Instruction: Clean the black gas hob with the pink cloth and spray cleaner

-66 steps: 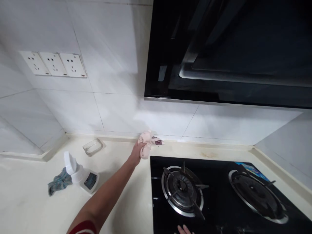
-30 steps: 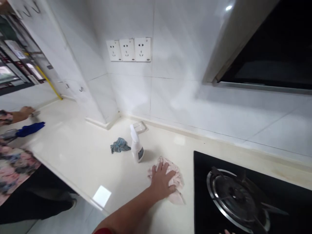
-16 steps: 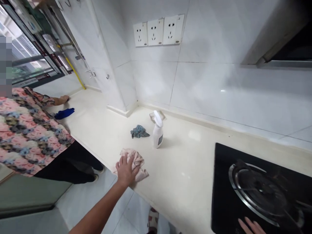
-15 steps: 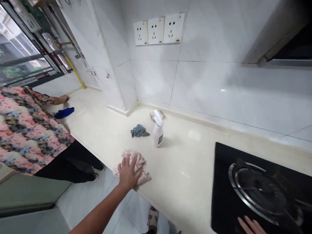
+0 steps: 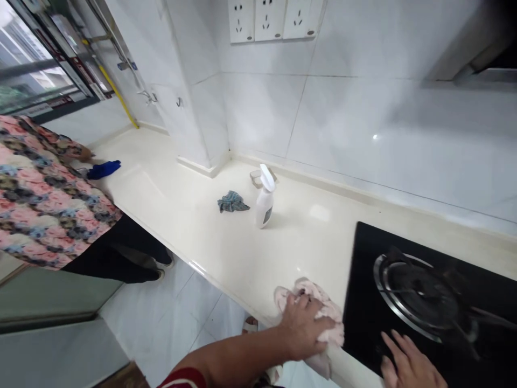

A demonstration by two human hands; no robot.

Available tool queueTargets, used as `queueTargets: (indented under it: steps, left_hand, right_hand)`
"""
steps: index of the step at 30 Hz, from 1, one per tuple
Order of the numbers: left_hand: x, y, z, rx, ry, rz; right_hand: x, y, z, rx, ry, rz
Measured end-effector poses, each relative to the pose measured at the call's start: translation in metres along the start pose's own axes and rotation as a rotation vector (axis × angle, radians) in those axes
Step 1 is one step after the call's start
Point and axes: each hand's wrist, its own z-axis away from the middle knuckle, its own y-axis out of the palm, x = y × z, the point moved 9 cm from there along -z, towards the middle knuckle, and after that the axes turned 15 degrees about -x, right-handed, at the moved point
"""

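My left hand (image 5: 302, 326) presses down on a pale pink cloth (image 5: 319, 302), gripping it against the cream countertop (image 5: 242, 248) beside the stove's left edge. Part of the cloth hangs over the counter's front edge. At the lower right my right hand (image 5: 412, 364) rests at the front of the black gas stove (image 5: 363, 280), fingers stretched out, with nothing in it. A white spray bottle (image 5: 265, 202) stands upright farther back on the counter. Just left of the bottle lies a crumpled grey-blue rag (image 5: 233, 202).
Behind the bottle sits a small clear dish (image 5: 256, 178). At far left another person in a floral shirt (image 5: 44, 188) stands by the counter near a blue cloth (image 5: 104, 170). The tiled wall carries sockets (image 5: 269, 21); a round burner (image 5: 420, 296) is on the stove.
My left hand has wiped the pink cloth rightward along the counter's front, up to the stove. More of my right hand shows now. The view has tilted slightly downward.
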Motion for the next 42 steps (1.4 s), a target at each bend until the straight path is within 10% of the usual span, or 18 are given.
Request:
queueTargets:
  steps: [5, 12, 17, 24, 29, 35, 42]
  left_hand:
    - [0.017, -0.018, 0.008, 0.030, -0.134, 0.135]
    - [0.082, -0.074, 0.080, -0.102, -0.419, -0.136]
    - [0.125, -0.126, 0.122, -0.257, -0.425, -0.250]
    - [0.130, -0.131, 0.090, -0.321, -0.440, -0.150]
    - [0.105, -0.108, 0.045, -0.258, -0.257, -0.271]
    - [0.115, -0.101, 0.022, -0.301, -0.351, -0.431]
    - [0.113, -0.104, 0.020, -0.368, -0.403, -0.525]
  right_hand:
    - [0.063, 0.005, -0.027, -0.046, 0.103, -0.098]
    - [0.245, 0.062, -0.052, 0.406, -0.205, -0.332]
    - [0.283, 0.071, -0.066, 0.476, -0.334, -0.406]
    - [0.202, 0.036, -0.004, 0.377, -0.245, -0.327]
    - [0.079, -0.024, 0.052, 0.195, -0.035, -0.112]
    - [-0.069, -0.110, 0.093, 0.052, 0.260, 0.045]
    - [-0.126, -0.153, 0.109, -0.151, 1.153, -0.314]
